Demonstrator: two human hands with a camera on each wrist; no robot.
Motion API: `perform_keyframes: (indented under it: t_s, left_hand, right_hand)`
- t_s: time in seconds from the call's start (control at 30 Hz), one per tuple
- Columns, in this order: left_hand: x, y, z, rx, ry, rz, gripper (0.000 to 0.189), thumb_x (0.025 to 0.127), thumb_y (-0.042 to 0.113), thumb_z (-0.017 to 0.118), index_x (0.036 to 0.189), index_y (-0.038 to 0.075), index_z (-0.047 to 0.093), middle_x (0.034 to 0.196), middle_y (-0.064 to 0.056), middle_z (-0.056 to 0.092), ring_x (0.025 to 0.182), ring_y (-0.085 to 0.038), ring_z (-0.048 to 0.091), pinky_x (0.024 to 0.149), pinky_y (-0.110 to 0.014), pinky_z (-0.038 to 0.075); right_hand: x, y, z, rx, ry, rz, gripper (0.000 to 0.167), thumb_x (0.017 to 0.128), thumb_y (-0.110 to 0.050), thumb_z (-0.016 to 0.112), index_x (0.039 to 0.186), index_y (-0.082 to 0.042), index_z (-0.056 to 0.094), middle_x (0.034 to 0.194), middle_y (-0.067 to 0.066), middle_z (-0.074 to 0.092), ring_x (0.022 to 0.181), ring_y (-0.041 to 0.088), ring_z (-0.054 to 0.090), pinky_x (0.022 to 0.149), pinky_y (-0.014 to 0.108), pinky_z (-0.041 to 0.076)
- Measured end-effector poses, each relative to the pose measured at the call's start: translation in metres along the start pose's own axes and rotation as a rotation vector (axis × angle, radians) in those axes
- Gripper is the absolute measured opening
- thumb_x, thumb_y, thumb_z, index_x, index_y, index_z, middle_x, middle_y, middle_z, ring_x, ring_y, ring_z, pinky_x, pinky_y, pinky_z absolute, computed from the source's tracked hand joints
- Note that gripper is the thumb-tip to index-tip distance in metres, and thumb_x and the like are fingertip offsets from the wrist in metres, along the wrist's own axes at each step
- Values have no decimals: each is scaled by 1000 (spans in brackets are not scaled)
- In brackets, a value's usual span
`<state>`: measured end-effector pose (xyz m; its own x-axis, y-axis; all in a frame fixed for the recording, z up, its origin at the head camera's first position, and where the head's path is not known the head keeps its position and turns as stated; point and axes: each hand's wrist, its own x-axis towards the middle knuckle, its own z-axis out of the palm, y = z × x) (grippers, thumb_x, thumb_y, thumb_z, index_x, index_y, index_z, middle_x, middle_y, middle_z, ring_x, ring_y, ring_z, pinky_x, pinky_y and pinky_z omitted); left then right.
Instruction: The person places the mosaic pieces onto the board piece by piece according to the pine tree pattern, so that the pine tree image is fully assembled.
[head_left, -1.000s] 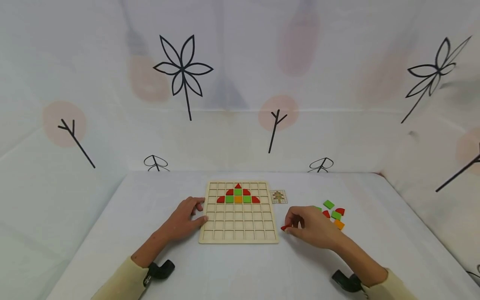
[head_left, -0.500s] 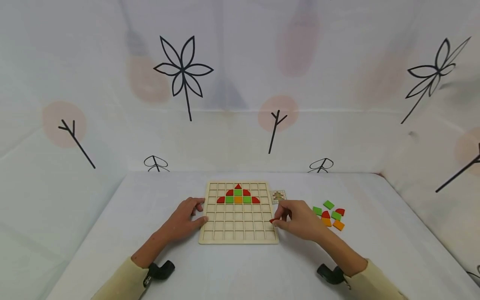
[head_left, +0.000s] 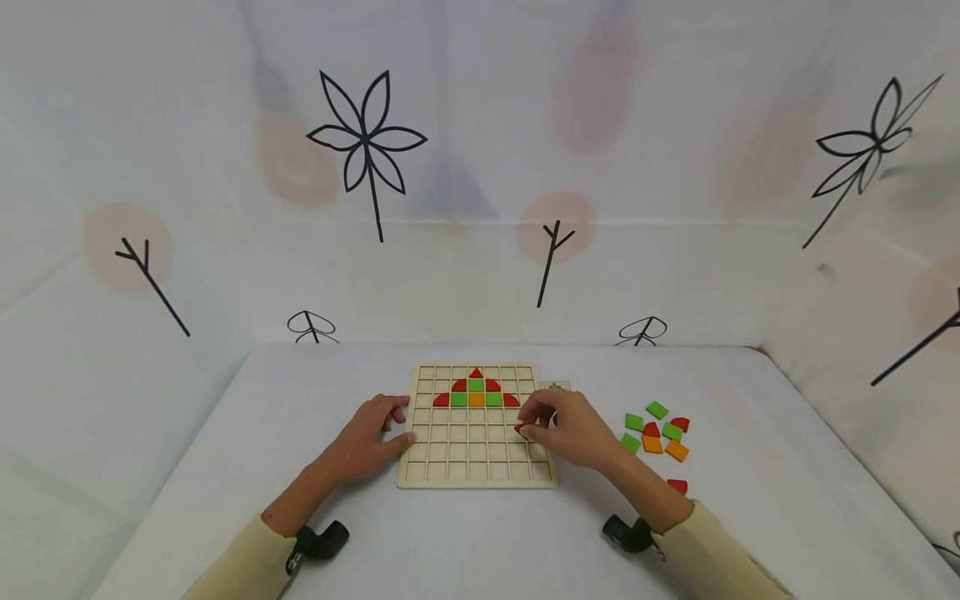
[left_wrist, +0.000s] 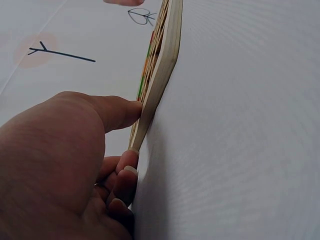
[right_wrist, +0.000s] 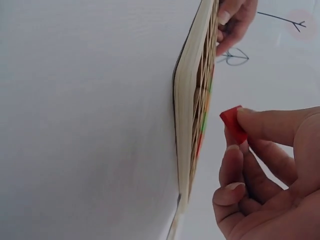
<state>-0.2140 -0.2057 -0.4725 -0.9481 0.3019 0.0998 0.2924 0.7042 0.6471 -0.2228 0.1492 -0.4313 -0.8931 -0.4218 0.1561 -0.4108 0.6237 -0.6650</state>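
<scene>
A wooden grid board (head_left: 477,484) lies flat on the white table. Red, green and orange tiles fill part of its upper rows, with an orange tile (head_left: 476,400) in the middle of the lowest filled row. My left hand (head_left: 371,437) rests at the board's left edge, its thumb (left_wrist: 125,112) against the rim and the other fingers beside it, loosely bent. Over the board's right side, my right hand (head_left: 570,427) pinches a small red tile (right_wrist: 233,124) between thumb and fingers. In the right wrist view that tile is apart from the board.
Several loose tiles lie to the right, among them a green tile (head_left: 657,409) and an orange tile (head_left: 677,451). A red tile (head_left: 678,486) lies nearer, by the right forearm. Behind the right hand, a small pattern card (head_left: 556,385) is partly covered.
My right hand has moved left and slightly away from me with the red tile, from beside the board to over it. More loose tiles now show. The left hand stays put.
</scene>
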Motion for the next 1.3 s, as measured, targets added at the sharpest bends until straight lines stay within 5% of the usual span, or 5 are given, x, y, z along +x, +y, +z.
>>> perform_keyframes:
  t_s: [0.47,0.83,1.3]
  left_hand:
    - [-2,1,-1,-1,-2,23,59,100,19,74,151,0,52,111,1,57,98,-15,47,85,-33,41]
    - [-2,3,-2,-7,-3,17,59,100,21,74,151,1,52,112,1,57,99,-15,47,86,-33,41]
    - [0,0,-1,15,-6,9,59,101,23,74,151,2,52,111,4,56,98,-14,47,85,-34,40]
  right_hand:
    - [23,-10,17,4,32,33,6,95,-5,78,93,-11,76,95,-1,61,85,17,54,74,30,46]
    - [35,-14,30,33,28,99,7,98,-7,76,95,-11,71,83,-3,62,77,14,55,68,28,47]
    - [46,-15,35,-72,4,128,10,98,-12,77,90,-13,71,77,-3,60,72,15,54,66,30,45]
